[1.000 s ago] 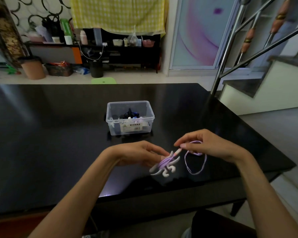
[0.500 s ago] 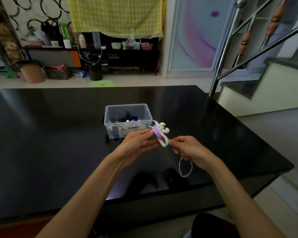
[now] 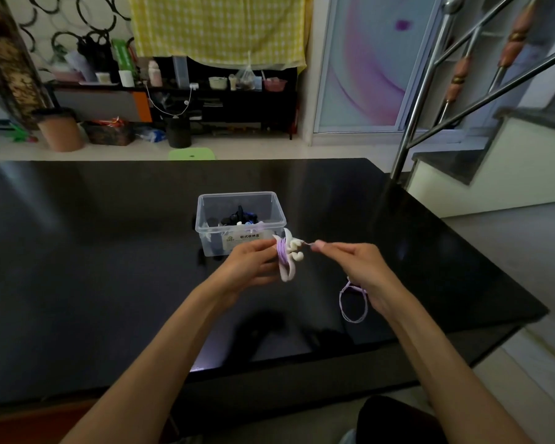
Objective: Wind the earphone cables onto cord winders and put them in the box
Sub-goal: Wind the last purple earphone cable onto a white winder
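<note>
Above the black tabletop [image 3: 109, 283], before the clear box [image 3: 241, 219], a white cord winder [image 3: 287, 261] is gripped by the left hand [image 3: 249, 265]. The purple earphone cable [image 3: 353, 302], light and limp, is pinched taut by the right hand [image 3: 356, 267]; it is probably best held near the winder.

I count two hands, the left hand [image 3: 249, 262] and the right hand [image 3: 354, 265], one white cord winder [image 3: 287, 261], one purple earphone cable [image 3: 353, 302], one clear box [image 3: 241, 222] and one black table [image 3: 109, 251].
</note>
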